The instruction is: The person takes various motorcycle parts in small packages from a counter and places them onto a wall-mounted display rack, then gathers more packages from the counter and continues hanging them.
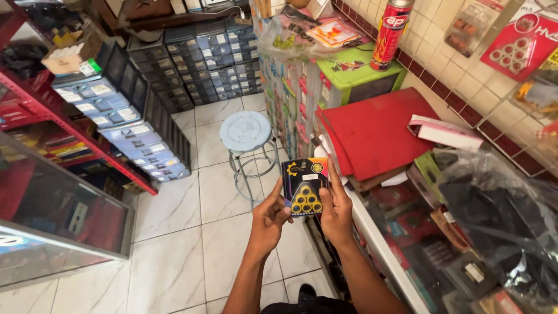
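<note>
I hold a small flat black packet [304,185] with yellow rings showing through its clear window, upright in front of me. My left hand [269,219] grips its left edge, thumb on the front. On the packet's right edge is my right hand [335,210], with its thumb near the rings. The packet hangs above the tiled floor, beside a glass display counter [381,247].
A round pale blue stool [246,131] stands just beyond the packet. Grey drawer cabinets [119,125] line the left and back. Red folders [376,132], a green box [357,75] and a red spray can [390,32] lie on the counter at right. A glass case [58,221] stands at left.
</note>
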